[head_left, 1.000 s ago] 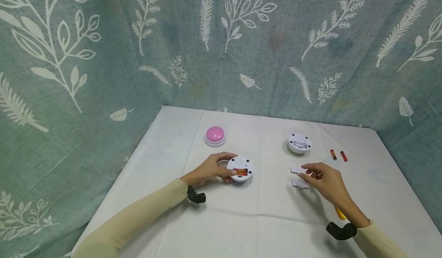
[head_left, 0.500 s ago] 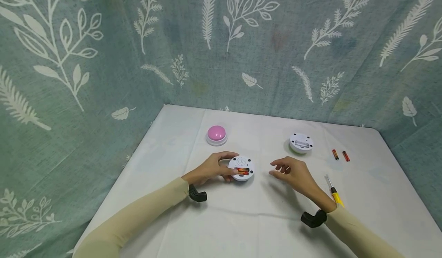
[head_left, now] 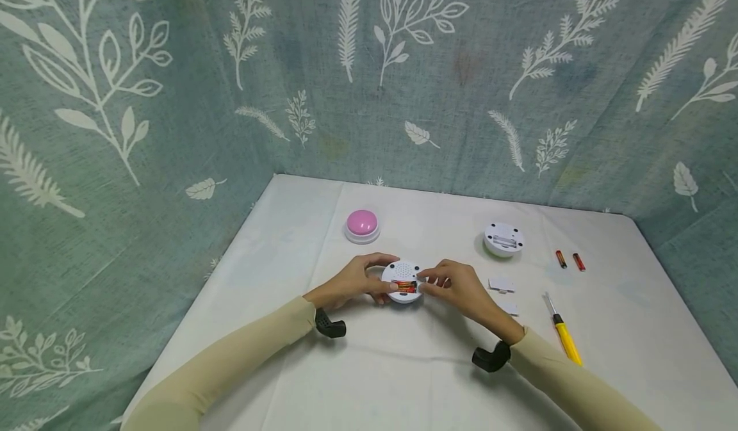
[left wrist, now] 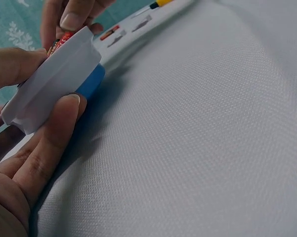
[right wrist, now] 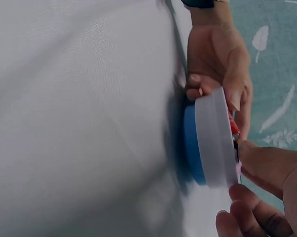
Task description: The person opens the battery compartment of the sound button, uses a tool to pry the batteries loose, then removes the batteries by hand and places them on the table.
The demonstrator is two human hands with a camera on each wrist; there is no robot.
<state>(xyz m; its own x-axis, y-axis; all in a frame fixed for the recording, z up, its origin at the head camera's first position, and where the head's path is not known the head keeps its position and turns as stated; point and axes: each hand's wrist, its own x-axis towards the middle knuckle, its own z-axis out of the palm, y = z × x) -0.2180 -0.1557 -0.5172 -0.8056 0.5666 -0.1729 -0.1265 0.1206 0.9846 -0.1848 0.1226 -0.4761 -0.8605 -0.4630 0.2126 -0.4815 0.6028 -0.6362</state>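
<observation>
My left hand [head_left: 360, 282] grips the rim of an upside-down round push-button buzzer [head_left: 402, 267], its thumb beside the batteries [head_left: 407, 287] in the uncovered compartment. A white base and blue dome [left wrist: 93, 81] show in the left wrist view. From the right, my right hand [head_left: 458, 288] reaches this buzzer. Its thumb [right wrist: 262, 160] touches the end of a red battery [right wrist: 233, 122] in the right wrist view, the other fingers bent by the rim. Two white battery covers [head_left: 503, 284] lie right of that hand, partly behind one another.
A pink-domed buzzer [head_left: 362, 223] stands upright at the back. Another buzzer [head_left: 503, 239] lies upside down at the back right, its battery compartment bare. Two loose batteries [head_left: 561, 259] lie to its right. A yellow-handled screwdriver [head_left: 567, 341] rests near the right forearm.
My right hand has left the white covers and moved left to the batteries in the held buzzer. The screwdriver has come into full view. My left hand keeps its grip.
</observation>
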